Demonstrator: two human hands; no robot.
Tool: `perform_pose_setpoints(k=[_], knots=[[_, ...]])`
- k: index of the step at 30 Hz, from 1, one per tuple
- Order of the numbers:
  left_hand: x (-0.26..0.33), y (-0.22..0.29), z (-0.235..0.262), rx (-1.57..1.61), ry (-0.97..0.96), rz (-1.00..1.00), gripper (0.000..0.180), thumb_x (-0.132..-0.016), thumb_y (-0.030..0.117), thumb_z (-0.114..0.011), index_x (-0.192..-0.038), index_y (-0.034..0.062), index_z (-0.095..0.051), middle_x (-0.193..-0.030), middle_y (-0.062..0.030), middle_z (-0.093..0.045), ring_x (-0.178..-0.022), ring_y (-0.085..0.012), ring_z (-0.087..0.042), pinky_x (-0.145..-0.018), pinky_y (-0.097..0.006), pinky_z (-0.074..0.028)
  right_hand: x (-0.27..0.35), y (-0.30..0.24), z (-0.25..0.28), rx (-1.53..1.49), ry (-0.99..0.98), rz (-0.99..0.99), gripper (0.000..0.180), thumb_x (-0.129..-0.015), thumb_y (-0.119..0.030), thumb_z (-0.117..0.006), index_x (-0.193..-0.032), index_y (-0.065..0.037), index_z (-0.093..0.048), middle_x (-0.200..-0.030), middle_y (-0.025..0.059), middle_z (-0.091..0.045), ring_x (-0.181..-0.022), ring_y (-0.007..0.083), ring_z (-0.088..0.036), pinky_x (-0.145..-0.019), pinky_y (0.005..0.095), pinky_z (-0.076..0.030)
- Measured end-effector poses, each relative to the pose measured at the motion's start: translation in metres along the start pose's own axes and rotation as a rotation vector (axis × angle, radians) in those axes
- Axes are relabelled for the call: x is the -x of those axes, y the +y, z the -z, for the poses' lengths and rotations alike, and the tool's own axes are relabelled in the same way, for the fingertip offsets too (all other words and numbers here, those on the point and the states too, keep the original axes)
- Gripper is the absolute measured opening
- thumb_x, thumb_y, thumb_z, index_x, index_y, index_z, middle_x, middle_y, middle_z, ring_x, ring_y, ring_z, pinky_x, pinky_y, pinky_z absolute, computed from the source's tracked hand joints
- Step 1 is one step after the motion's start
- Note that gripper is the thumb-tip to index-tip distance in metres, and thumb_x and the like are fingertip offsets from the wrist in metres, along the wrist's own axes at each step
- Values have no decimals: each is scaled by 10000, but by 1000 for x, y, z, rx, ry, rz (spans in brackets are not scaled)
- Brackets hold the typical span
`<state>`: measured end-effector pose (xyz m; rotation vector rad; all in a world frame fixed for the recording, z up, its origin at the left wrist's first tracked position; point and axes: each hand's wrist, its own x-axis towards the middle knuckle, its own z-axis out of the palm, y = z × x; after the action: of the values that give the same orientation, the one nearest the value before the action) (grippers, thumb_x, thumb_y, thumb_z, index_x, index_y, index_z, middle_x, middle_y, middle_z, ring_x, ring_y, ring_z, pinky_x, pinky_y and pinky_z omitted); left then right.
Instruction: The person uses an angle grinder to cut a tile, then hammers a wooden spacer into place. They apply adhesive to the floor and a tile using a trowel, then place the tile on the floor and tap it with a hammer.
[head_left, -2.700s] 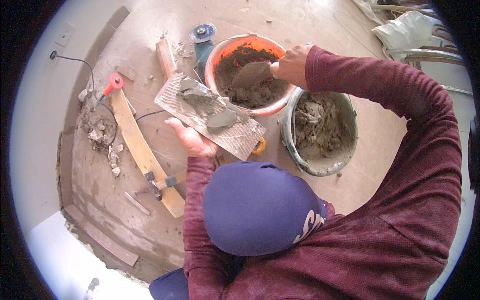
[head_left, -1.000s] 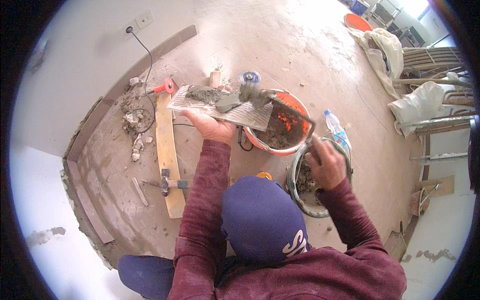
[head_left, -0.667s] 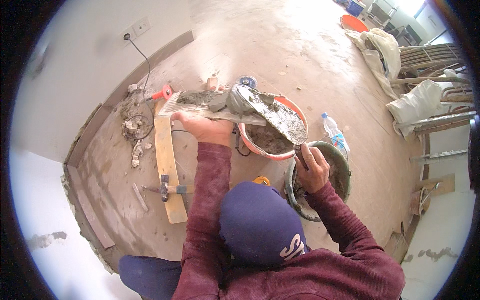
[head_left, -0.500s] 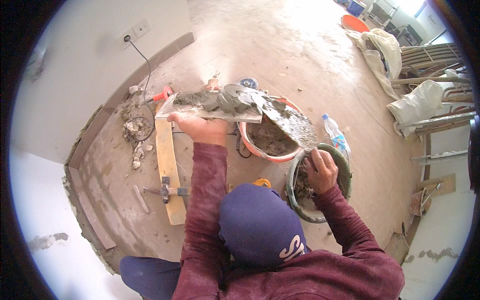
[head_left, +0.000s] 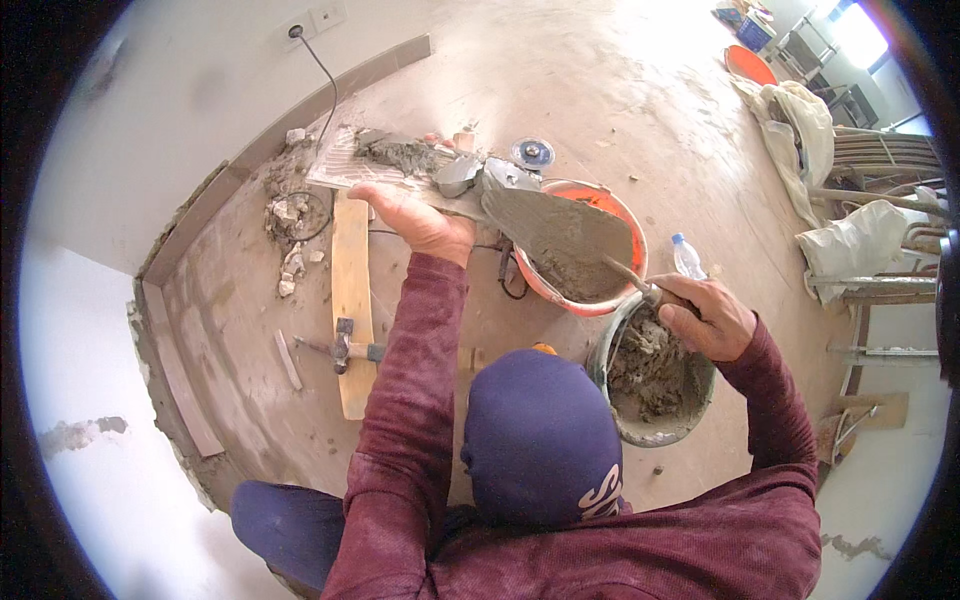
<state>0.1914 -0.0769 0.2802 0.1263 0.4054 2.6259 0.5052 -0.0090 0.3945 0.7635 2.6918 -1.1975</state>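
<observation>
My left hand [head_left: 428,222] is palm-up under a flat tile [head_left: 330,165], supporting it from below. Grey mortar [head_left: 395,150] lies in lumps on the tile's ribbed upper face. In my right hand [head_left: 712,318] is the handle of a pointed trowel [head_left: 570,225]. Its broad blade, smeared with mortar, is at the tile's right end, over the orange bucket [head_left: 640,225]. Whether the blade touches the tile I cannot tell. Below my right hand stands a dark bucket [head_left: 655,438] holding thick mortar [head_left: 650,370].
A hammer [head_left: 343,345] lies across a wooden board [head_left: 350,270] at the left. Rubble [head_left: 290,215] and a power cord [head_left: 325,75] lie by the wall. A grinder disc [head_left: 532,153] and a water bottle [head_left: 687,257] are beyond the buckets. Covered materials [head_left: 800,130] line the right side.
The trowel blade has turned, now showing a broad mortar-smeared face. My right hand has moved right and up from over the dark bucket. The mortar on the tile has shifted; the view has moved slightly.
</observation>
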Motion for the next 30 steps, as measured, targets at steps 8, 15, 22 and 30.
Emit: perform_pose_setpoints(k=[8,15,22,30], knots=[[10,-3,-7,107,-53,103,953,-839,821,-155,-1377,64,-367,-1139,-225,-567,-1041,-396,-561,-967,-581,-433,2,16,23,24,-43,-83,433,-965,-326,-482,-1164,46,-581,-584,29,-512,-461,112,-506,-457,274,-433],[-10,-2,15,148,-180,353,954,-849,806,-119,-1414,80,-371,-1257,-259,-532,-1130,-438,-533,-995,-584,-411,40,30,50,-15,21,-163,488,-940,-390,-502,-1121,54,-591,-569,2,-484,-437,87,-463,-426,253,-385],[-24,26,46,119,-371,742,911,-895,747,-135,-1448,50,-328,-1349,-291,-467,-1227,-465,-473,-1044,-591,-365,-8,12,60,78,-46,102,641,-888,-549,-568,-1089,59,-591,-598,25,-510,-482,133,-514,-466,294,-414],[6,81,78,73,-242,814,766,-982,594,-136,-1463,17,-283,-1400,-290,-420,-1260,-443,-458,-1079,-549,-346,-101,-38,44,308,-351,422,426,-904,-333,-601,-1057,64,-598,-611,117,-526,-528,282,-554,-544,373,-439]])
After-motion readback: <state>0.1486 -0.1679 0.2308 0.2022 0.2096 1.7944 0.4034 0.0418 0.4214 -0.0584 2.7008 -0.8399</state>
